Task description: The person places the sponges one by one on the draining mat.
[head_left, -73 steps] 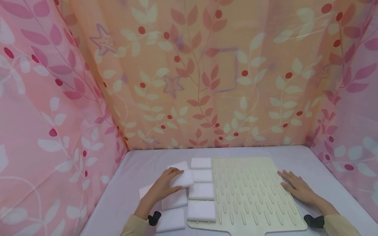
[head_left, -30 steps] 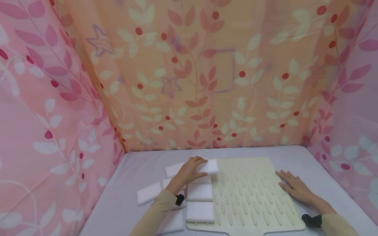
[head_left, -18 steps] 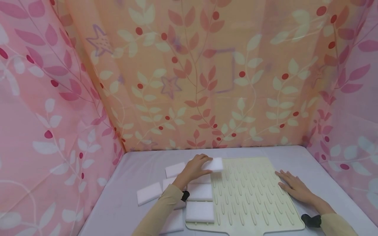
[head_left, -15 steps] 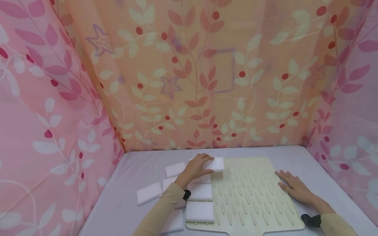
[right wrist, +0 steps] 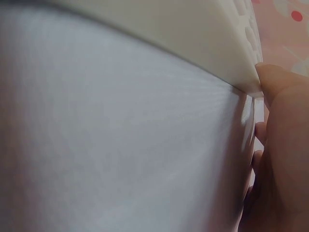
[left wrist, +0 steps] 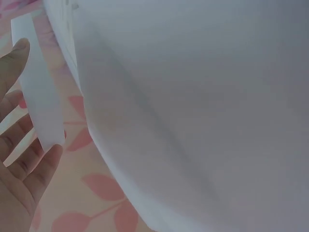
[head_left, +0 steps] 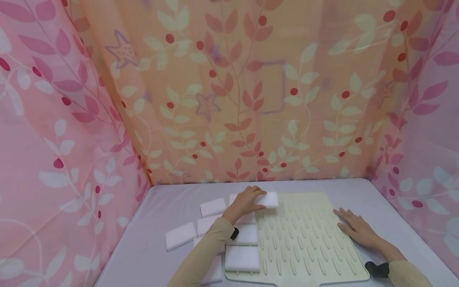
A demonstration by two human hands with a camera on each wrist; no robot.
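My left hand [head_left: 246,202] grips a white sponge block [head_left: 269,199] at the far left corner of a cream ribbed mat [head_left: 305,239]; the block seems to touch the mat. In the left wrist view the same block [left wrist: 39,92] sits between my thumb and fingers. A column of white blocks [head_left: 242,258] lies along the mat's left edge, partly hidden by my arm. My right hand [head_left: 353,228] lies flat, fingers straight, on the mat's right edge. The right wrist view shows its thumb [right wrist: 275,84] against the mat's rim [right wrist: 193,34].
Several loose white blocks [head_left: 180,235] lie on the pale tablecloth [head_left: 161,207] left of the mat. Leaf-patterned pink and orange curtains [head_left: 229,87] close in the back and both sides. A black band [head_left: 375,269] sits on my right wrist.
My left hand lifted a block from the loose pile and carried it right and away, to the mat's far left corner. The right hand has stayed on the mat's edge.
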